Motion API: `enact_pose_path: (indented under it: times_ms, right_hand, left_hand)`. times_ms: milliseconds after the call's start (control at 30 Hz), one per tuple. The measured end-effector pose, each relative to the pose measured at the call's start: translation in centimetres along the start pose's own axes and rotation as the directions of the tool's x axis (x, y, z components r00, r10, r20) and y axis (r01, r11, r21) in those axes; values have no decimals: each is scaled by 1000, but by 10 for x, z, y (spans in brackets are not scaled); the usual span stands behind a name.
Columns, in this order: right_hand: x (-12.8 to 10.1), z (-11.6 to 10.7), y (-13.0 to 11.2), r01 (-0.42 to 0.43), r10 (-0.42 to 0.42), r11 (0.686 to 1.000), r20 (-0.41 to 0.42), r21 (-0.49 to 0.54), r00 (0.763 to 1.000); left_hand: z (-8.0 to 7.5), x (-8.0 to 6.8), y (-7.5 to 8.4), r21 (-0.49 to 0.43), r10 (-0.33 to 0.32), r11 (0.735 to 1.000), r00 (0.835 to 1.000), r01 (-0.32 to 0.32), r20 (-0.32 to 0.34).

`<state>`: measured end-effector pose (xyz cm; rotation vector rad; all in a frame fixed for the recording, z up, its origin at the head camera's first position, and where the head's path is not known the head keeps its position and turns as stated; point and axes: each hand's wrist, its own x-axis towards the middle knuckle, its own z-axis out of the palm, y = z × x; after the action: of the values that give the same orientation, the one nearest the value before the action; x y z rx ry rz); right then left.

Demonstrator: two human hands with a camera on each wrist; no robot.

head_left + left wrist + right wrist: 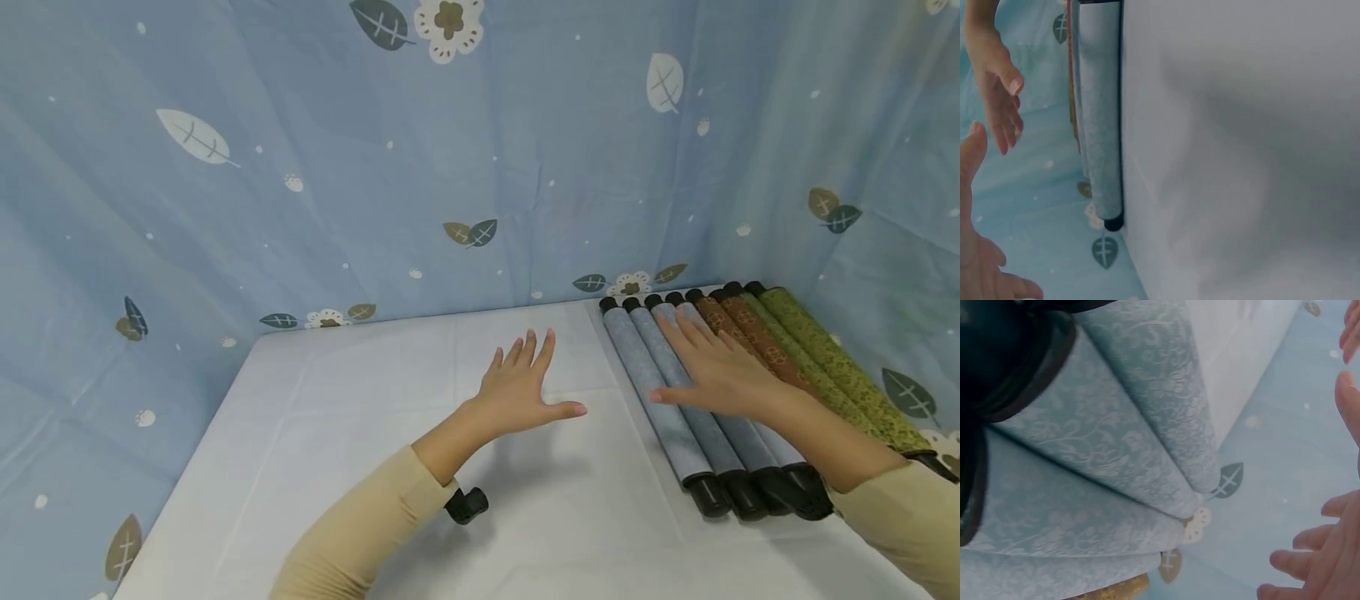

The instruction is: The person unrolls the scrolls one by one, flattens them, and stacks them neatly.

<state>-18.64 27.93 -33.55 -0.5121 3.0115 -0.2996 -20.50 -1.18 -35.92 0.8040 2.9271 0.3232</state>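
While the right hand (720, 375) lies flat on the blue rolls (675, 392), all rolls remain unmoved; left hand (521, 387) hovers open, empty, beside them.

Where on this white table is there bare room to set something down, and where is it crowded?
The white table is bare left of the left hand, out to its left edge, and along the near edge. A narrow strip runs between that hand and the blue-grey fabric rolls. The right side is crowded: brown rolls, green rolls, right hand over them.
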Motion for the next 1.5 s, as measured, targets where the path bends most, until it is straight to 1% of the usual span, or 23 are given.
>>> enact_pose_path:
  times_ms: [133,333,567,667,767,833,1033,1233,1367,1500]
  right_hand:
    - [-5,2,2,13,-13,1000,10,13,1000]
    - [-13,4,6,23,-24,999,18,46,1000]
    - [-18,8,14,6,-10,991,35,133,999]
    - [-19,11,15,3,-10,985,38,173,999]
    - [-20,14,15,-7,-5,978,56,210,998]
    - [-20,17,15,-16,2,976,65,218,998]
    - [-23,22,17,-11,-1,976,58,218,998]
    - [-24,29,21,10,-21,970,41,243,999]
    - [-23,32,23,18,-24,976,25,218,999]
    - [-23,35,24,27,-29,980,9,197,1000]
  left_hand:
    - [4,2,4,-10,4,1000,1000,-4,-4]
    - [7,2,12,-47,12,999,1000,-13,-28]
    - [13,4,23,-124,25,992,998,-31,-53]
    - [19,5,27,-147,20,989,999,-26,-40]
    - [24,5,31,-151,19,988,1000,-22,-20]
    - [28,5,33,-153,20,988,1000,-21,-14]
    - [35,6,42,-190,23,982,1000,-24,-3]
    - [41,13,47,-242,27,970,999,-20,24]
    - [44,17,51,-271,27,962,998,-13,49]
    - [46,20,56,-317,28,949,998,-11,49]
